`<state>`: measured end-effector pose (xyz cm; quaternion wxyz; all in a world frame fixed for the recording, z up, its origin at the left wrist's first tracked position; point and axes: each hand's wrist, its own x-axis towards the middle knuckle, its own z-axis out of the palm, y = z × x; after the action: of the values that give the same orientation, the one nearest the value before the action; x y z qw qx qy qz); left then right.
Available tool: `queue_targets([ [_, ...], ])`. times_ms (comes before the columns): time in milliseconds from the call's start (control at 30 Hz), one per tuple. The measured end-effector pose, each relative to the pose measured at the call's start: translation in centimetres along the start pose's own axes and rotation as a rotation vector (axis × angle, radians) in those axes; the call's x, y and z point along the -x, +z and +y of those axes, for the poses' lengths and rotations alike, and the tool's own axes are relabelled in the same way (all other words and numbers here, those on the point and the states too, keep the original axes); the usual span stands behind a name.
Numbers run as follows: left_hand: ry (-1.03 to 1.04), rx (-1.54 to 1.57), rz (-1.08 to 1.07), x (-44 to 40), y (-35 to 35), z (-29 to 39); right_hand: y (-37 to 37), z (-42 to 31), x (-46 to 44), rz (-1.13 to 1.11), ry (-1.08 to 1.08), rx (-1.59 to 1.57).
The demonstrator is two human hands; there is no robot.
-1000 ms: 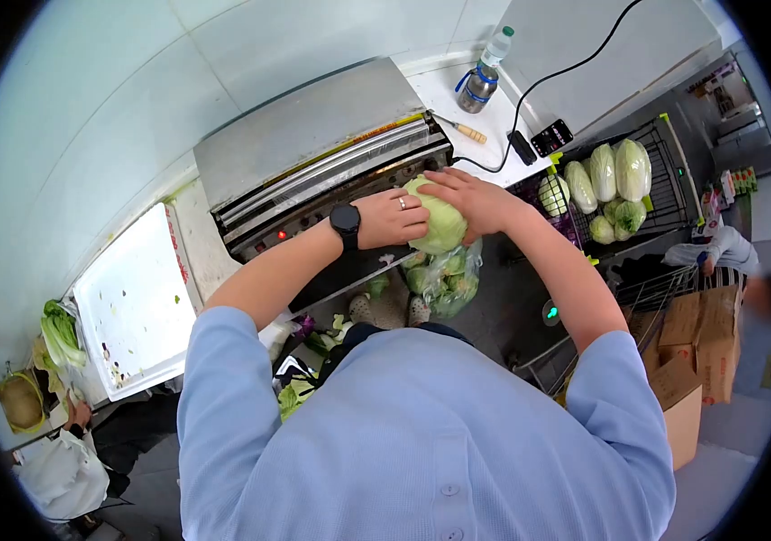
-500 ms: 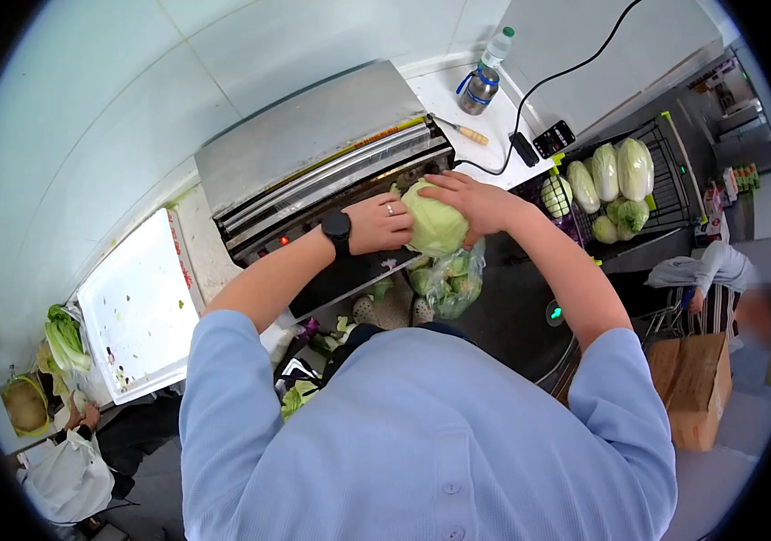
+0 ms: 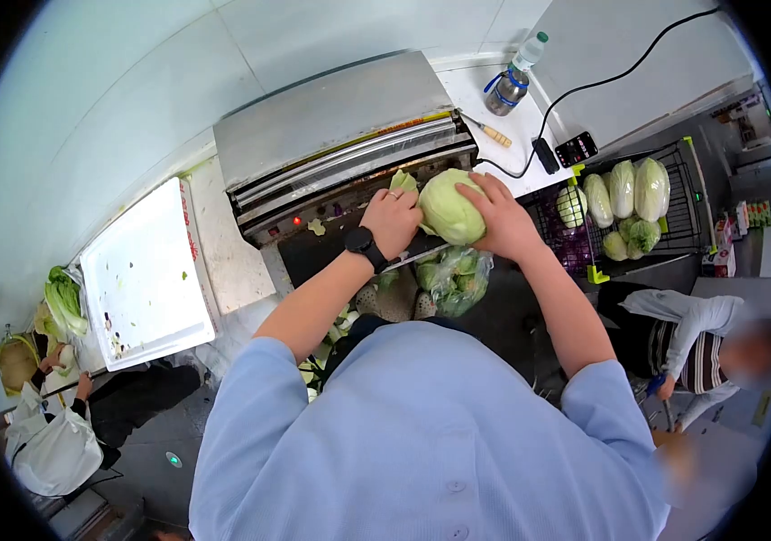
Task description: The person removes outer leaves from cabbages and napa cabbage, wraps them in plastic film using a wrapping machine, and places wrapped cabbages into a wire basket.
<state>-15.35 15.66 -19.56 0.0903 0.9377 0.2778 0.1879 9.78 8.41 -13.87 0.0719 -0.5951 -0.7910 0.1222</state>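
Note:
A round pale green cabbage is held over the front of the wrapping machine. My right hand grips its right side, fingers over the top. On the other side, my left hand, wearing a ring and a dark watch, is closed at an outer cabbage leaf that sticks out above the fingers. How far this leaf is still joined to the head is hidden. Below the cabbage hangs or lies a clear plastic bag of green vegetables. A leaf scrap lies on the machine's dark front.
Left of the machine lies a white tray with vegetable bits. At right, a black crate holds wrapped Chinese cabbages. A bottle, a wooden-handled tool and a phone sit behind. Other people stand at both sides.
The view has shifted, and the cabbage has turned in my hands. A leaf now stands out beside my left fingers. The person at right has moved, and the cardboard box no longer shows.

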Motion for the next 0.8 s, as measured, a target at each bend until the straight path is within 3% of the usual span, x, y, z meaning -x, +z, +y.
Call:
queue_targets([
  [133, 0.004, -0.095, 0.007, -0.7, -0.6, 1.3, 0.1, 1.6, 0.0, 0.077, 0.051, -0.230],
  [233, -0.019, -0.122, -0.141, -2.0, -0.9, 3.0, 0.4, 2.1, -0.1, 0.097, 0.018, -0.204],
  [333, -0.086, -0.165, -0.226, -2.7, -0.4, 3.2, -0.1, 2.5, -0.4, 0.088, 0.081, -0.373],
  [633, -0.130, -0.185, 0.054, -1.8, 2.2, 3.9, -0.5, 2.4, -0.7, 0.104, 0.151, -0.514],
  [800, -0.198, -0.229, 0.075, -1.2, 2.6, 5.4, 0.1, 3.6, -1.1, 0.078, 0.232, -0.636],
])
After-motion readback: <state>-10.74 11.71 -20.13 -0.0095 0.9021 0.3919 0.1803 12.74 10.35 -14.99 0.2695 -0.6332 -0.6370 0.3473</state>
